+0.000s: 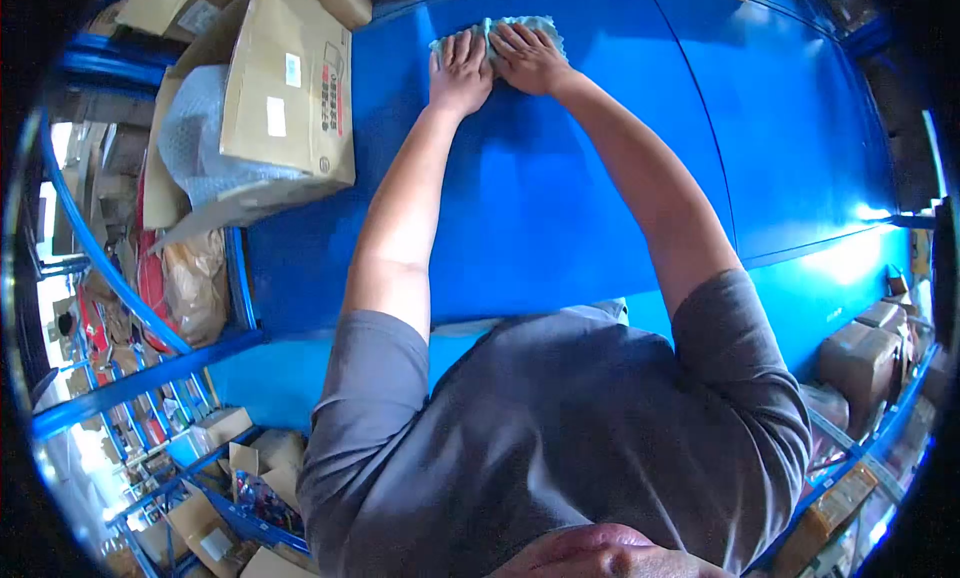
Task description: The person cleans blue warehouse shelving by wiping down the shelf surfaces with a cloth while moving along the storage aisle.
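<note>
Both hands rest on a pale green cloth [543,26] with ragged edges, spread near the far edge of a blue shelf panel [520,198]. My left hand [462,75] lies palm down on the cloth's left part, fingers stretched forward and slightly apart. Close beside it, my right hand [530,60] presses flat on the right part, its fingers spread and pointing up and left. The palms and the middle of the cloth are hidden beneath the hands.
To the left, an open cardboard box [250,108] holds bubble wrap [195,138]. Blue rack beams [140,383] run along the lower left, with more open cartons [205,528] below. Brown parcels [860,363] sit on racking at the right. A seam divides the blue panels.
</note>
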`<action>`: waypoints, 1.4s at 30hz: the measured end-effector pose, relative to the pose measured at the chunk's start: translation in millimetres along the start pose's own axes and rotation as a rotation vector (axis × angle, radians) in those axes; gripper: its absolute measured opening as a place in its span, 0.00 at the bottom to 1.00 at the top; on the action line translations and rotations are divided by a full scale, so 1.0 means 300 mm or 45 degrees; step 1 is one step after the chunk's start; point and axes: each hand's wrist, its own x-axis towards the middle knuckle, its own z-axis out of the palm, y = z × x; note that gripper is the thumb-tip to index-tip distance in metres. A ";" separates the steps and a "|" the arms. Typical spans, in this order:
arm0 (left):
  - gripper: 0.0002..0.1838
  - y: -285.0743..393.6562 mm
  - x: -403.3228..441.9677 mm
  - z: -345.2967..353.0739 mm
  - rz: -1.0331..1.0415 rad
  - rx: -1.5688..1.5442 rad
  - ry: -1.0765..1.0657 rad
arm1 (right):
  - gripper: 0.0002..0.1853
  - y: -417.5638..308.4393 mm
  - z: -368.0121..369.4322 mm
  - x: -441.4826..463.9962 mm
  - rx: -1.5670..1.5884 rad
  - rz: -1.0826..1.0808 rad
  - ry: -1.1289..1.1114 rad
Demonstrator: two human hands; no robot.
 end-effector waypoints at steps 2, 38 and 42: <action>0.32 0.017 -0.051 -0.023 0.032 -0.009 -0.022 | 0.30 -0.022 -0.085 -0.041 -0.054 0.025 -0.216; 0.38 0.670 -1.112 -0.537 0.126 -0.068 -0.349 | 0.34 -0.397 -0.975 -0.893 0.773 -0.060 -0.366; 0.38 0.853 -0.969 -0.472 0.258 -0.173 -0.299 | 0.34 -0.209 -1.014 -1.002 0.672 0.051 -0.494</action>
